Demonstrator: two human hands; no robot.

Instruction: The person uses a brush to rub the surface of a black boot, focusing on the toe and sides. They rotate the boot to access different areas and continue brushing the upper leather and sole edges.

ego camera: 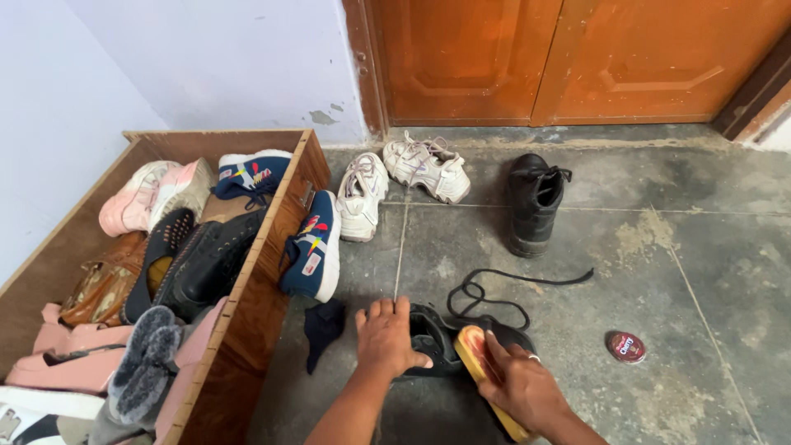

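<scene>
Floor (659, 272) — grey stone, scuffed — under black shoe (445, 334), by wooden doors (577, 58).

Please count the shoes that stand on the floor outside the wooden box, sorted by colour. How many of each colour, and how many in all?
White sneakers: 2
Black shoes, one standing boot and one under the left hand: 2
Blue sneaker leaning on the box: 1
Total: 5

Matt black leather shoe (437, 342), wooden brush (482, 367)
</scene>
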